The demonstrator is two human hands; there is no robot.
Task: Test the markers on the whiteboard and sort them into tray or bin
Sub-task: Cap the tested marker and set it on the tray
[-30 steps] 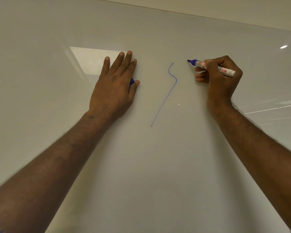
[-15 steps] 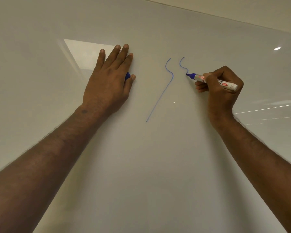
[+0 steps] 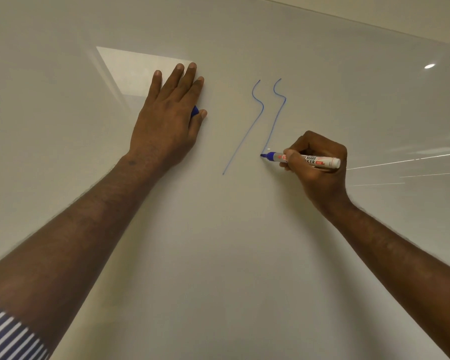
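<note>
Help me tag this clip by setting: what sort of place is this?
Probably an office or classroom, though little shows. A large glossy whiteboard fills the view, reflecting ceiling lights; the right hand draws blue lines with a whiteboard marker.

My left hand (image 3: 166,126) lies flat on the whiteboard (image 3: 244,255) at ten o'clock; two lines (image 3: 247,126) stand between it and my marker (image 3: 307,159) at three.

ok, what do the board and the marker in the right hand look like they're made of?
Whiteboard: smooth and glossy, probably glass or coated panel; it mirrors ceiling lights and a bright window patch. Which one, the picture can't settle.
Marker: looks like plastic, a white printed barrel with a blue nose, slight sheen. The right hand covers part of the barrel.
</note>
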